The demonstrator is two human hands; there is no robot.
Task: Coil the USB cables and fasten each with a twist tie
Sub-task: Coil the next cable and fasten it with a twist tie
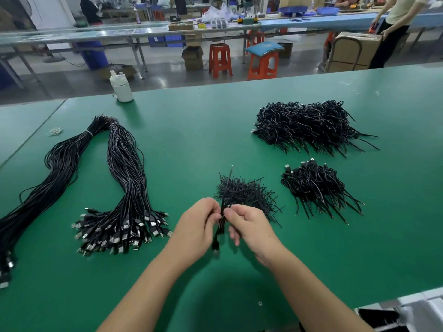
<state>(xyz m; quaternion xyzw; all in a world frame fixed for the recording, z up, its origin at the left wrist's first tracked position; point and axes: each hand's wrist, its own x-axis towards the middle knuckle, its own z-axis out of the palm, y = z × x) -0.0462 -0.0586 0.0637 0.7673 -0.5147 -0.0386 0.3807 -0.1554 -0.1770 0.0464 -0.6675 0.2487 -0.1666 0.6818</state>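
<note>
Both hands met above the green table [191, 130], near its front edge. The left hand [199, 226] had its fingers curled round a coiled black cable [219, 230], whose plug end hung down below the fist. The right hand [247, 226] pinched a tie [226, 188] at the coil — thumb and forefinger closed on it, the tie's free end standing up. Just behind the hands lay the loose tie heap [247, 192]. To the left lay two long cable bundles [119, 188], uncoiled, plugs toward the person. To the right lay a small pile [316, 185] of finished coils; a larger pile [309, 123] sat farther back. A white bottle [121, 88] stood at the far edge.
</note>
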